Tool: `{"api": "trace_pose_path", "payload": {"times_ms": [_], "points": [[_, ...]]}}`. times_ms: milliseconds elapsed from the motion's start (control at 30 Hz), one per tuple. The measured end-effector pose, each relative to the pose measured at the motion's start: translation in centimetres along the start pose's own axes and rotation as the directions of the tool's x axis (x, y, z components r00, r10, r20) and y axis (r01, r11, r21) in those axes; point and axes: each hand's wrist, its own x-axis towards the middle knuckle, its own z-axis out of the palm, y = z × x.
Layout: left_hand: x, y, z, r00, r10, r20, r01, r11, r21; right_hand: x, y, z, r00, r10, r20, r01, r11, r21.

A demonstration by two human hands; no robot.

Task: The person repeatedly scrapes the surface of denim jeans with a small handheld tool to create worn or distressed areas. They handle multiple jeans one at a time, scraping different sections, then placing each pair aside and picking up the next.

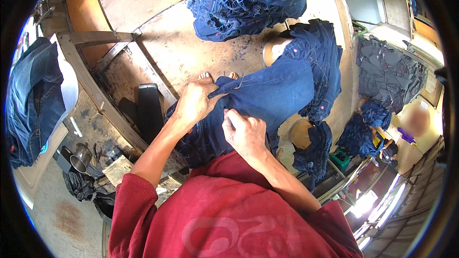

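Note:
A pair of dark blue jeans (277, 91) lies across my lap, with one leg trailing away to the right over a round stool. My left hand (193, 102) pinches the hem end of the fabric near its corner. My right hand (246, 134) grips a fold of the same jeans just below and to the right, fingers closed on the cloth. A loose pale thread hangs at the hem between my hands. My bare toes (217, 75) show just beyond the jeans.
A heap of blue jeans (248, 0) sits ahead on the floor. More jeans hang at the left (33, 100) and lie stacked at the right (387, 76). A metal cup (80, 158) stands at lower left by a wooden frame (95, 91). Another person (413, 119) sits at the right.

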Motion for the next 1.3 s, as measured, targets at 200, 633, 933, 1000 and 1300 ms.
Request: {"api": "trace_pose_path", "payload": {"times_ms": [200, 633, 933, 1000, 1300], "points": [[0.05, 0.07, 0.22, 0.999, 0.021, -0.042, -0.020, 1.000, 0.015, 0.74, 0.02, 0.43, 0.992, -0.019, -0.122, 0.031, 0.994, 0.101], [0.03, 0.44, 0.16, 0.997, -0.076, 0.005, 0.076, 0.997, 0.017, 0.22, 0.03, 0.69, 0.997, -0.013, -0.079, 0.013, 1.000, 0.001], [-0.20, 0.11, 0.68, 0.998, -0.012, -0.066, 0.017, 0.997, 0.069, 0.44, 0.10, 0.17, 0.993, -0.011, -0.115, 0.022, 0.995, 0.094], [-0.19, 0.03, 0.76, 0.998, -0.047, -0.040, 0.049, 0.996, 0.068, 0.42, 0.06, 0.05, 0.999, -0.017, -0.047, 0.018, 1.000, 0.015], [-0.04, 0.15, 0.54, 0.998, -0.061, -0.004, 0.061, 0.994, 0.090, 0.60, 0.13, -0.03, 0.996, -0.010, -0.088, 0.016, 0.997, 0.072]]}}
